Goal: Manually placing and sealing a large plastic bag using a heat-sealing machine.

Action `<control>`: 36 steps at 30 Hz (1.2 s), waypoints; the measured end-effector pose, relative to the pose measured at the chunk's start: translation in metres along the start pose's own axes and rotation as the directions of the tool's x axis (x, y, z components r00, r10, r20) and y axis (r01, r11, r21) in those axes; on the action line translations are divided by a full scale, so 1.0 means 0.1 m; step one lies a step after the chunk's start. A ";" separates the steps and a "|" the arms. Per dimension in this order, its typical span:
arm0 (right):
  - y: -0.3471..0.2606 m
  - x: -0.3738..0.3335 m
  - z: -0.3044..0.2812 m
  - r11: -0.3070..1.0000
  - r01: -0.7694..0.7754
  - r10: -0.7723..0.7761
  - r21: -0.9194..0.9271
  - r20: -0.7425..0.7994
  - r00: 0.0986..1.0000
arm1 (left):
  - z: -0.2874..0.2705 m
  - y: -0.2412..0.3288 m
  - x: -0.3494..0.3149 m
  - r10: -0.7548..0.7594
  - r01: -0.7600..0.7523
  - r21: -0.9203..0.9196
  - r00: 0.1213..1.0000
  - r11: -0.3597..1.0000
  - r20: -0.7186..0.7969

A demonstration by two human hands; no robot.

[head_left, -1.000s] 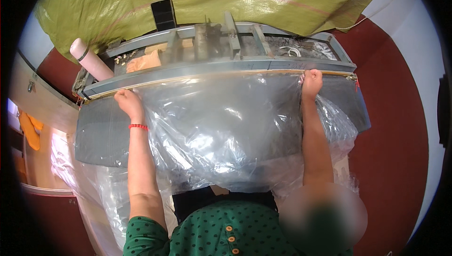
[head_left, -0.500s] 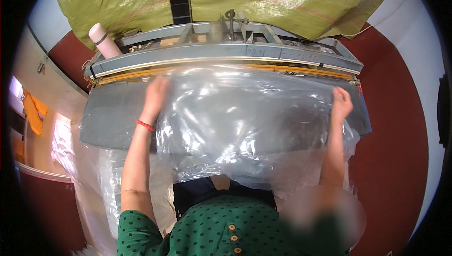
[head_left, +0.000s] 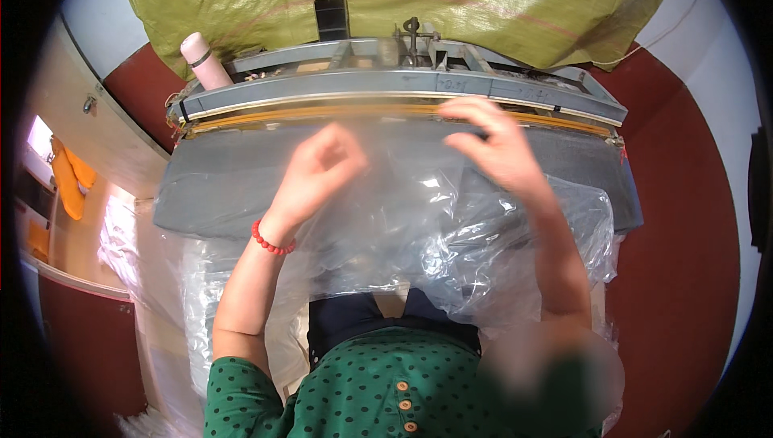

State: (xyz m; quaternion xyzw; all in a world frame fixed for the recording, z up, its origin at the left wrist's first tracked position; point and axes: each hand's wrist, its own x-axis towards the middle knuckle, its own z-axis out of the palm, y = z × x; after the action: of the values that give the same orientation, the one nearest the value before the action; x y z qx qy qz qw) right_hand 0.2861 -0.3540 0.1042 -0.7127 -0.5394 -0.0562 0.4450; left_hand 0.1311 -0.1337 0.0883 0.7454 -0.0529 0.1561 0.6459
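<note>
Left hand [head_left: 328, 158]: fingers curled toward the thumb, blurred; you cannot tell from this view whether any film is pinched in it. Red beaded bracelet [head_left: 272, 240] on its wrist.

Right hand [head_left: 491, 148]: open, thumb and fingers apart, nothing seen in its grasp. Its fingertips overlap the orange strip [head_left: 555, 119] in view; contact cannot be told.

Clear plastic sheet [head_left: 451, 257]: loose and wrinkled, between your hands and your body, its bulkiest folds below your right hand. The folds suggest slack film rather than film pulled taut between your hands.

Grey work surface [head_left: 221, 172]: beneath both hands, bare to the left of your left hand; it appears to bear the sheet's weight, with film hanging over its near edge.

Grey metal frame [head_left: 306, 88]: beyond both hands, running across, orange strip along its near side.

Pink bottle [head_left: 205, 64]: beyond and left of your left hand, tilted, seemingly propped by the frame.

Dark phone [head_left: 332, 19]: farther beyond your left hand, upright before the yellow-green tarpaulin [head_left: 483, 3], presumably leaned for support.
</note>
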 end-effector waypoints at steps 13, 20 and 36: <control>-0.27 0.12 1.07 0.468 -0.447 0.254 0.762 0.369 0.894 | 0.00 0.01 -0.17 0.504 -0.210 0.826 0.858 0.523 -0.101; 0.06 0.28 1.22 0.654 -0.314 0.284 0.688 0.162 0.945 | 0.27 -0.28 -0.12 0.628 -0.272 0.771 0.752 0.575 -0.203; 2.31 -1.86 -1.43 0.142 -0.891 0.463 -0.430 -0.767 0.444 | -0.03 0.01 -1.19 0.662 -0.264 -0.766 0.701 0.586 0.265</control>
State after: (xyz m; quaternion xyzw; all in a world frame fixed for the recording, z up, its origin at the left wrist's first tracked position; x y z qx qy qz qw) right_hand 0.4558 -0.5925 -0.0467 -0.9550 0.0792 -0.2438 0.1494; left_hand 0.0178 -0.1456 0.0536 0.4252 -0.4822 0.0855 0.7612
